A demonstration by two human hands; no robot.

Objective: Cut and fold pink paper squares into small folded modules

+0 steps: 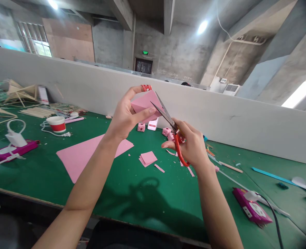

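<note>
In the head view my left hand grips a folded piece of pink paper between thumb and fingers, with a red patterned band on one fingertip. My right hand holds scissors with red handles. Their blades are parted and reach up to the right edge of the paper. Below, on the green table, lie a small stack of pink paper squares and a large pink sheet, partly hidden by my left forearm. Pink offcuts are scattered near the stack.
Small pink paper cubes and a phone stand behind my hands, before a white partition. Left are a paper cup, wooden sticks and a purple power strip. Another purple power strip with cables lies right.
</note>
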